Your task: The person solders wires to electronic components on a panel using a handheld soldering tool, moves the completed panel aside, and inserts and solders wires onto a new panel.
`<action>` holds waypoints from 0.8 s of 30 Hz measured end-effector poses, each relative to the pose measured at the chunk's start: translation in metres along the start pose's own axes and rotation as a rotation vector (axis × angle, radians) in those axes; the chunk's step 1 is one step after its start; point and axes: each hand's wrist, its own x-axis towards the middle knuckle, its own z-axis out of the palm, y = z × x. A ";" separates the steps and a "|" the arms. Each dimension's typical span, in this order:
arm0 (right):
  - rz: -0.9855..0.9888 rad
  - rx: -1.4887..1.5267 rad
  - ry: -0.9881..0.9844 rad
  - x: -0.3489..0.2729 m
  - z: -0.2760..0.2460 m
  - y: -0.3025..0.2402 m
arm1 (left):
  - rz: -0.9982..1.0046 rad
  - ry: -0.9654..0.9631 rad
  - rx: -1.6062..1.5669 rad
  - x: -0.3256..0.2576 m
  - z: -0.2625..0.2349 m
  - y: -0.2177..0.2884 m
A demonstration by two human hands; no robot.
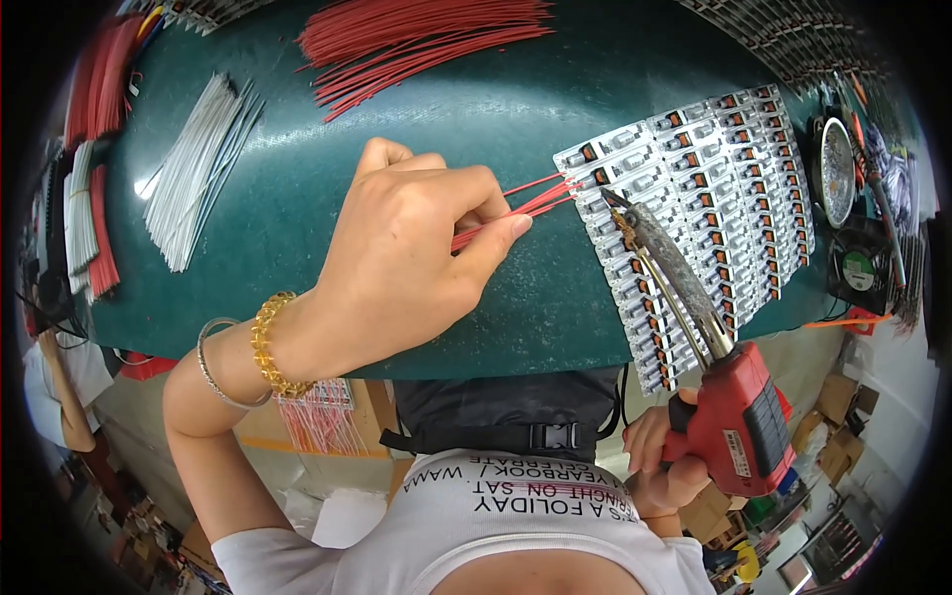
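My left hand (412, 243) is closed around a few thin red wires (543, 200), pinched between thumb and fingers. Their far ends reach the left edge of a sheet of small metal parts (709, 203), set in rows with black and orange pieces. Below the sheet, my right hand (666, 464) grips a red soldering gun (742, 421) by its handle. Its long, scorched metal barrel slants up and left across the sheet. The tip, with a thin feed tube beside it, is close to the wire ends; whether it touches them I cannot tell.
Loose red wires (416, 40) lie at the back of the green table (397, 114), white wires (198, 169) at the left. More red bundles (99, 84) stand at the far left edge. A round metal dish (838, 174) and a black fan-like box (859, 270) sit at the right.
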 end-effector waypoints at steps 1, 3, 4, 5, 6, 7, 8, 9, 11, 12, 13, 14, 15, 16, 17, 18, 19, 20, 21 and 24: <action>-0.006 0.026 0.005 -0.001 -0.001 0.001 | -0.005 -0.005 0.007 0.000 0.000 0.000; -0.014 0.054 0.012 -0.002 -0.002 0.004 | -0.015 -0.027 0.002 0.000 -0.001 0.000; -0.035 0.059 0.020 -0.003 -0.002 0.004 | -0.026 -0.048 -0.004 0.001 -0.002 0.000; -0.056 0.064 0.028 -0.003 -0.002 0.005 | -0.023 -0.049 -0.002 0.001 -0.003 0.000; -0.057 0.066 0.029 -0.004 -0.003 0.006 | -0.046 -0.050 -0.078 0.002 -0.005 0.001; -0.071 0.079 0.031 -0.005 -0.004 0.007 | -0.068 -0.051 -0.153 0.002 -0.007 0.002; -0.085 0.092 0.034 -0.005 -0.005 0.007 | -0.067 -0.053 -0.151 0.002 -0.007 0.000; -0.085 0.097 0.039 -0.007 -0.007 0.008 | -0.032 -0.050 -0.190 0.002 -0.006 -0.003; -0.072 0.128 0.053 -0.010 -0.010 0.010 | 0.006 -0.055 -0.227 0.003 -0.005 -0.003; -0.069 0.136 0.056 -0.010 -0.012 0.010 | -0.007 -0.094 -0.231 0.005 -0.006 0.000; -0.070 0.142 0.062 -0.009 -0.013 0.010 | -0.020 -0.135 -0.236 0.007 -0.006 0.002; -0.070 0.147 0.068 -0.009 -0.015 0.011 | -0.020 -0.145 -0.230 0.008 -0.004 0.006; -0.072 0.145 0.064 -0.010 -0.013 0.011 | -0.068 -0.110 -0.207 0.003 -0.005 0.005; -0.066 0.138 0.052 -0.011 -0.011 0.011 | -0.118 -0.074 -0.185 -0.001 -0.005 0.004; -0.059 0.130 0.040 -0.012 -0.010 0.013 | -0.121 -0.070 -0.187 -0.004 -0.003 0.002; -0.054 0.133 0.043 -0.013 -0.013 0.014 | -0.056 -0.018 -0.130 -0.001 0.001 0.002; -0.094 0.161 0.032 -0.014 -0.016 0.016 | 0.009 0.036 -0.075 0.002 0.005 0.002; -0.134 0.187 0.020 -0.014 -0.017 0.018 | 0.006 0.033 -0.077 0.005 0.008 0.004; -0.130 0.190 0.018 -0.014 -0.019 0.020 | 0.030 0.014 -0.037 0.007 0.012 0.007; -0.134 0.172 -0.019 -0.013 -0.025 0.029 | 0.039 -0.030 0.020 0.012 0.015 0.011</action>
